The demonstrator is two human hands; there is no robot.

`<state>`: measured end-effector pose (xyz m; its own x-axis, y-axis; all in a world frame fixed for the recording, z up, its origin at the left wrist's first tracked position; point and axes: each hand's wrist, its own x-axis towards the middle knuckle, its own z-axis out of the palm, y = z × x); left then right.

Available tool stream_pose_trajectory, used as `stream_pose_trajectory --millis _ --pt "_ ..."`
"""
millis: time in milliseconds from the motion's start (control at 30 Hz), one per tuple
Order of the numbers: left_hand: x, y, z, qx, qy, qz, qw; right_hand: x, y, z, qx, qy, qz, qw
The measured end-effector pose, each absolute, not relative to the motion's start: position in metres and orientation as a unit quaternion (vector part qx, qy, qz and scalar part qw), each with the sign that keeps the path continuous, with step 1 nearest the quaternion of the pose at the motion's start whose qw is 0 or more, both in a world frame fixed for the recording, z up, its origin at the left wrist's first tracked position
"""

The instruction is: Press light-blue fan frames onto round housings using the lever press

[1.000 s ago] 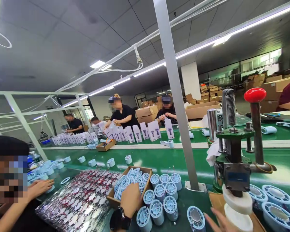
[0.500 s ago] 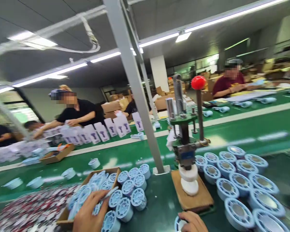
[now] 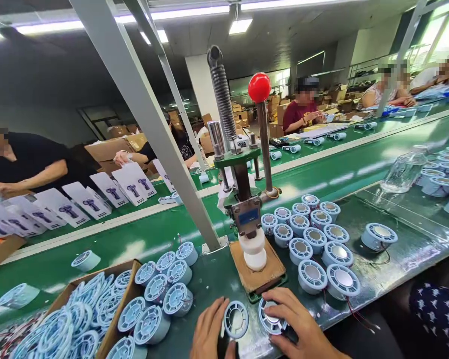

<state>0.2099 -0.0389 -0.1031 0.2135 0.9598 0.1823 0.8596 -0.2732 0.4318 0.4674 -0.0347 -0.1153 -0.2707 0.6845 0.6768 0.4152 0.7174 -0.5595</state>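
My left hand (image 3: 209, 331) holds a thin light-blue grille ring (image 3: 236, 319) upright at the bench's near edge. My right hand (image 3: 297, 324) grips a round light-blue fan housing (image 3: 270, 319) just beside that ring. Both sit directly in front of a small hand press (image 3: 247, 199) with a red knob (image 3: 259, 87), a spring column and white round dies, mounted on a brown board (image 3: 260, 274). A cardboard box (image 3: 130, 271) full of loose grille rings lies to the left. Several finished fan housings (image 3: 314, 244) stand to the right of the press.
A slanted grey frame post (image 3: 149, 124) rises left of the press. Beyond it runs a green conveyor belt (image 3: 134, 239) carrying a few blue parts. Other people work across the line with white product cartons (image 3: 108, 189). A clear bottle (image 3: 404, 172) stands far right.
The view has swung right and down. My left hand left the box of rings and now holds one ring in front of the press; my right hand lifted a fan housing beside it.
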Motion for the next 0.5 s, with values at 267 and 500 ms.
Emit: stream_pose_trajectory --millis 267,500 --pt "0.240 -0.039 -0.089 0.755 0.613 0.156 0.171 0.461 -0.040 -0.112 -0.363 -0.763 0.141 0.516" --pt "0.245 -0.045 -0.096 0.704 0.673 0.197 0.111 0.460 -0.046 -0.125 -0.396 -0.765 0.114 0.496"
